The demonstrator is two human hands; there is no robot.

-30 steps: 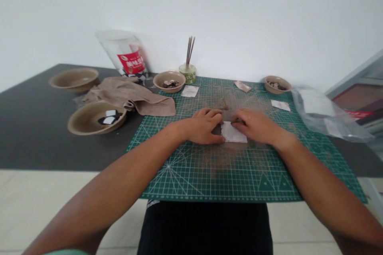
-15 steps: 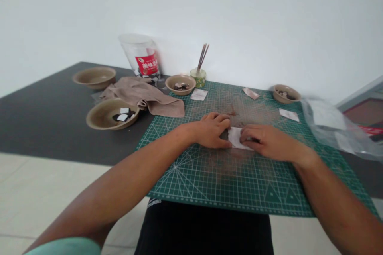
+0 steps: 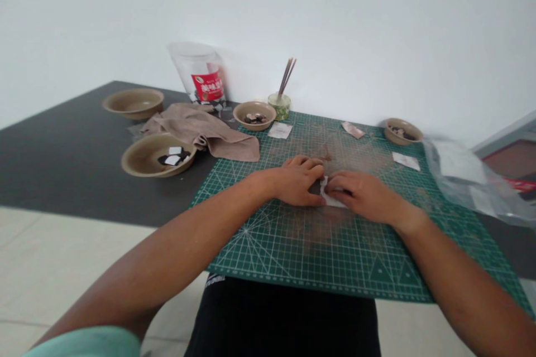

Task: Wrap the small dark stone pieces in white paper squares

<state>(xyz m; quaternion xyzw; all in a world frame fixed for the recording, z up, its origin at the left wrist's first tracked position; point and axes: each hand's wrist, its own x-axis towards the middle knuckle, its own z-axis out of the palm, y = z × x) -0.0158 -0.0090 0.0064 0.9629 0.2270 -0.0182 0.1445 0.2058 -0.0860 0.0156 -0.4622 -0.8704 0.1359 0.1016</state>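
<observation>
A small white sheet (image 3: 335, 202), apparently paper, lies on the green cutting mat (image 3: 268, 245) and is rucked up along its left side. My left hand (image 3: 299, 181) rests flat at that left edge, thumb and fingers spread apart, its tips touching the sheet. Over the sheet is my right hand (image 3: 362, 195), its fingers bent and pressed together just right of the left fingertips. Whatever sits inside the right fingers is hidden from view. Brown dust stains the mat around both hands.
Tan bowls with dark and pale bits stand at left (image 3: 146, 156), back (image 3: 254, 114) and right (image 3: 402, 131). A brown cloth (image 3: 201, 128), a clear tub (image 3: 201, 75), a green cup of sticks (image 3: 280, 106), white squares (image 3: 406, 161) and a plastic bag (image 3: 464, 173) lie around.
My right hand has slid left across the white sheet, close to my left fingertips. The sheet's left part, flat before, is now wrinkled. My left hand stays in place.
</observation>
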